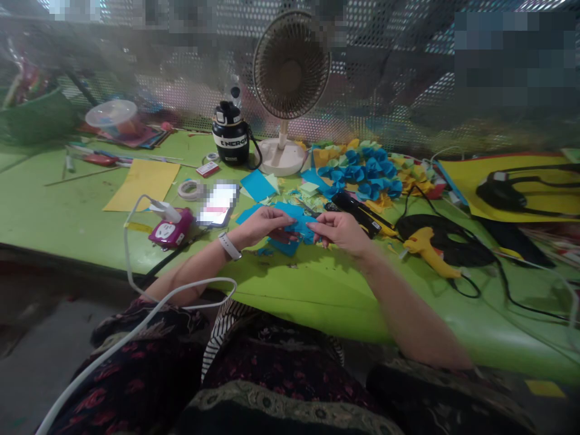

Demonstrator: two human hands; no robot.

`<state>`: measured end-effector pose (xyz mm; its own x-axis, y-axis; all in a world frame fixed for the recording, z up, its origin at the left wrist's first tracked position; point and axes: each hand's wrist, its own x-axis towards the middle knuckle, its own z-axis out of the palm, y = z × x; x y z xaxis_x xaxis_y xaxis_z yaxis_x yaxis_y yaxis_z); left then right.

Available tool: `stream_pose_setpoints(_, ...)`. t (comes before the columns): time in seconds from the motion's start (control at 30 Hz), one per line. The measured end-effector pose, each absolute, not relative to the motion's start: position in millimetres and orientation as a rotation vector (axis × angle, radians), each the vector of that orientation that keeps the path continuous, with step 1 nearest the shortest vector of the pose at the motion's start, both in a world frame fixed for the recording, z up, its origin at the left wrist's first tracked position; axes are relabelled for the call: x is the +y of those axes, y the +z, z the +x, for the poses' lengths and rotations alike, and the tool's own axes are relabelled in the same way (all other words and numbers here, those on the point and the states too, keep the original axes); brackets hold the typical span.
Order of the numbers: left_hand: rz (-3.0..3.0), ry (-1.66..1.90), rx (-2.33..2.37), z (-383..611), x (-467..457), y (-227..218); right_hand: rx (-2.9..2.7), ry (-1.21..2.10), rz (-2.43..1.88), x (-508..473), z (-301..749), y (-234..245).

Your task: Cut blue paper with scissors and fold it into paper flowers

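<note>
My left hand (265, 225) and my right hand (338, 229) meet over the green table (294, 284), both pinched on a small blue paper piece (302, 226). More blue paper sheets (285, 244) lie under and around the hands. A white watch band is on my left wrist. Just beyond my right hand lies a black stapler (357, 211).
A yellow glue gun (426, 248) with black cables lies to the right. Folded blue, yellow and green paper shapes (362, 172) pile up behind. A white fan (287, 90), a black jug (231, 136), a phone (219, 205), a tape roll (190, 189), yellow paper (142, 181) and a pink socket (170, 229) stand further left.
</note>
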<state>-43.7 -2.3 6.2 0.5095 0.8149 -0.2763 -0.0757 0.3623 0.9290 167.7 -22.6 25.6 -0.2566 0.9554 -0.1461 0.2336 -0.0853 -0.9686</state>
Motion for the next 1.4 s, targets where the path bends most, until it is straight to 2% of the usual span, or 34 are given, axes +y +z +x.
stream_pose_setpoints(1.4, 1.096, 0.658, 0.817, -46.0, 1.2, 0.4, -1.512, 1.405, -1.337, -21.9, 168.2, 25.2)
